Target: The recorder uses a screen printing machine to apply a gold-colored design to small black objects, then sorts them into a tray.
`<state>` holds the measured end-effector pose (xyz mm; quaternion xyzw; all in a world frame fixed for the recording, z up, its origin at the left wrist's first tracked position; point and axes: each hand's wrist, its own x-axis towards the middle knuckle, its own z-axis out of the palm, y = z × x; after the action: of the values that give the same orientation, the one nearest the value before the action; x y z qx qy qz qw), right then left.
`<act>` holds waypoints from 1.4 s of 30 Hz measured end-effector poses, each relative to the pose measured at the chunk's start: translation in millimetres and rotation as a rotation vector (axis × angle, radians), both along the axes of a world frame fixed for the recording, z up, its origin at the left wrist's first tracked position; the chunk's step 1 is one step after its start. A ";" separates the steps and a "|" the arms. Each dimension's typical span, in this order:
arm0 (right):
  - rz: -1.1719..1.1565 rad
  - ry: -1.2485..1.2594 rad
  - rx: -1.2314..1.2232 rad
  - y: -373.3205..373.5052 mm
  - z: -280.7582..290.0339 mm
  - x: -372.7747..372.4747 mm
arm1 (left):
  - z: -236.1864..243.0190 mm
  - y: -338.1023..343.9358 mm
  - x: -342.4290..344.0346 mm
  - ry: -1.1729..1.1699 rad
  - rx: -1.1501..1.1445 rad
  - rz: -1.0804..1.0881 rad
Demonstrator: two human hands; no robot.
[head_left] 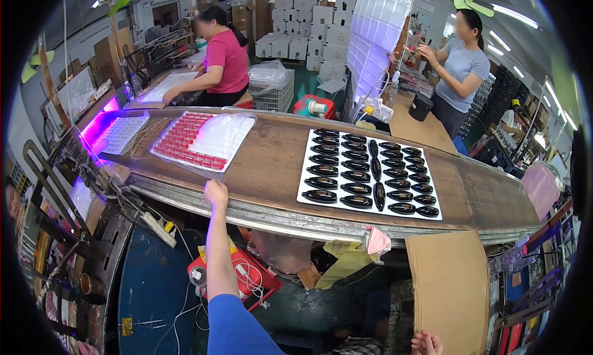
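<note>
My left hand (215,193) is stretched to the conveyor's near edge, fingers closed on a clear plastic bag (217,178) that trails from a white tray (219,144) carrying rows of small red pieces (184,139). My right hand (427,342) is low at the bottom right, beside brown cardboard sheets (448,281), its fingers loosely curled and apart with nothing visible in them. Right of the bag, a white board (302,200) bears several black, glossy oval items (356,173) on the belt.
Brown conveyor belt (278,157); purple-lit tray (126,133) at left; red bin (259,275) with cables below. Across the belt, a co-worker in pink (219,68) handles a tray, another in light blue (460,71) stands at a bench. Metal rack (58,194) at far left.
</note>
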<state>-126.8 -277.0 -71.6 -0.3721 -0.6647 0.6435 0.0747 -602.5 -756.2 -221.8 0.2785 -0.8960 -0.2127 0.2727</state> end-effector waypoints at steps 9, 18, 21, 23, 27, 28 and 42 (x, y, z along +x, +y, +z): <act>0.014 -0.039 -0.014 6.5 -5.3 8.6 | 2.9 28.6 8.3 -0.026 0.000 -0.087; 0.016 0.012 -0.033 6.0 -8.2 6.4 | 6.4 52.0 5.8 -0.092 0.041 -0.215; 0.027 -0.007 0.014 2.7 -0.8 6.4 | 5.8 47.4 3.9 -0.147 0.015 -0.172; 0.007 -0.015 -0.006 5.8 -2.2 10.7 | 7.1 48.5 5.3 -0.191 -0.030 -0.165; -0.003 -0.021 -0.013 7.2 0.3 18.0 | 6.5 51.0 20.4 -0.137 -0.080 -0.149; -0.014 0.013 -0.041 8.6 -2.3 20.2 | 6.3 52.0 28.9 -0.133 -0.083 -0.151; -0.158 0.137 -0.162 8.7 8.5 57.1 | -112.7 187.3 331.8 -0.140 0.470 -0.801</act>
<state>-69.7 -268.3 -63.2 -0.3833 -0.5723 0.7113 0.1402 -270.7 -568.9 -334.4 -0.0214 -0.8767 -0.4790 0.0374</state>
